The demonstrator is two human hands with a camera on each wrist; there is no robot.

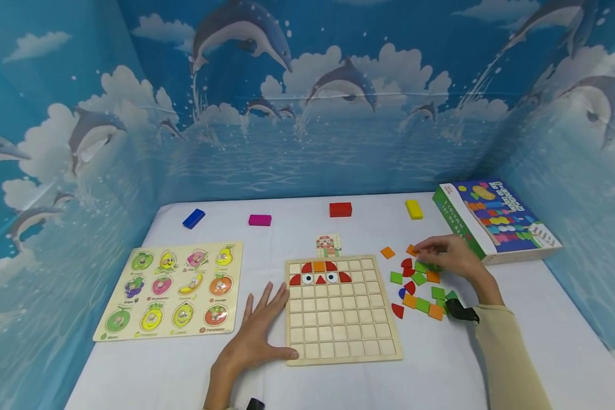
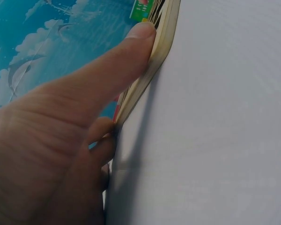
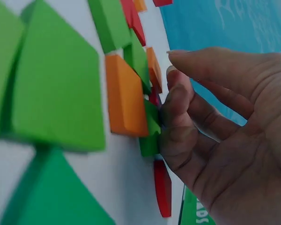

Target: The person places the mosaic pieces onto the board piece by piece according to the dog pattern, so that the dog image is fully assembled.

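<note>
My left hand [image 1: 256,336] lies spread along the left side of the wooden grid board [image 1: 338,327], thumb on the lower left corner and fingertips at the left edge. In the left wrist view the thumb [image 2: 107,70] presses against the board's rim [image 2: 165,37]. On the board's upper rows sit red pieces, an orange square [image 1: 319,266] and two eye pieces [image 1: 332,277]. Over the loose pieces hovers my right hand [image 1: 453,259], its fingertips beside an orange square [image 1: 411,249]. No piece shows between thumb and fingers in the right wrist view.
A small picture card [image 1: 329,245] lies behind the board. To the left is a fruit puzzle board [image 1: 174,290]. Blue [image 1: 193,218], magenta [image 1: 259,220], red [image 1: 340,209] and yellow [image 1: 414,209] blocks line the back. A game box [image 1: 497,219] stands at the right.
</note>
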